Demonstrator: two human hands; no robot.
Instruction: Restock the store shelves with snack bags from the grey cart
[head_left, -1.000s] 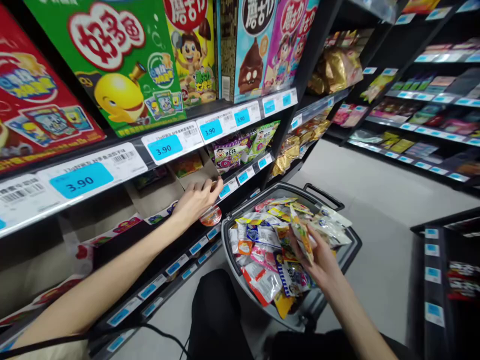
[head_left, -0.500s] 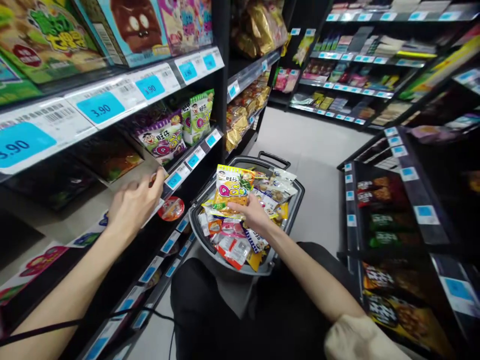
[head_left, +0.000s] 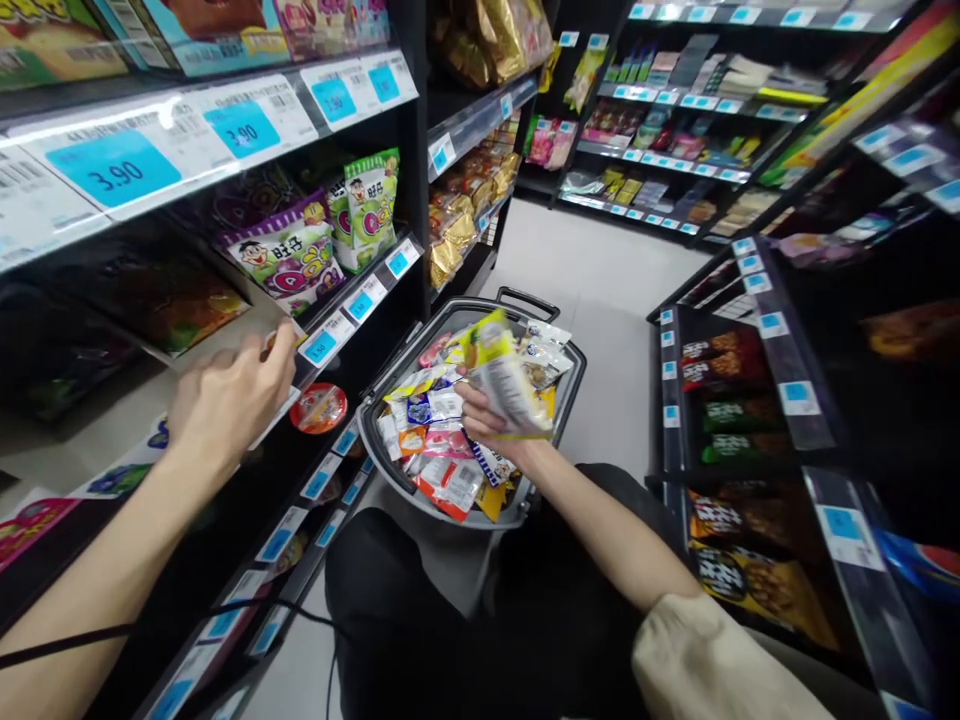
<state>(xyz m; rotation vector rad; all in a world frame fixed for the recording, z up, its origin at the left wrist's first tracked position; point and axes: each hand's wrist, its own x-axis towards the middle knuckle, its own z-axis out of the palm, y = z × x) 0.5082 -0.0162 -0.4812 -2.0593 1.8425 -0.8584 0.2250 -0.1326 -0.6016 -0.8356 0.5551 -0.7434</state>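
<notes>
My right hand [head_left: 487, 415] grips a yellow-edged gummy candy bag [head_left: 506, 385] above the basket, its pale printed back turned up and tilted. Below it, a dark grey shopping basket [head_left: 375, 440] holds several mixed snack packets [head_left: 450, 480]. My left hand [head_left: 232, 390] is at the lower shelf on the left, with its fingers curled over the front edge of a cardboard display box [head_left: 191, 355]; its fingertips are partly hidden. Just beyond that hand stand a purple gummy bag [head_left: 289, 255] and a green gummy bag [head_left: 373, 210].
Price-tagged shelf edges [head_left: 225, 130] run along my left. A round red-lidded cup [head_left: 319, 408] sits low beside the basket. Gold-wrapped packs [head_left: 454, 240] fill the shelf farther on. A snack rack [head_left: 727, 440] stands on the right. Pale floor [head_left: 592, 250] lies between. A black cable [head_left: 277, 605] crosses the lower left.
My right hand has turned the candy bag from its printed front to its back. My left hand stays at the box edge. The whole view has shifted slightly.
</notes>
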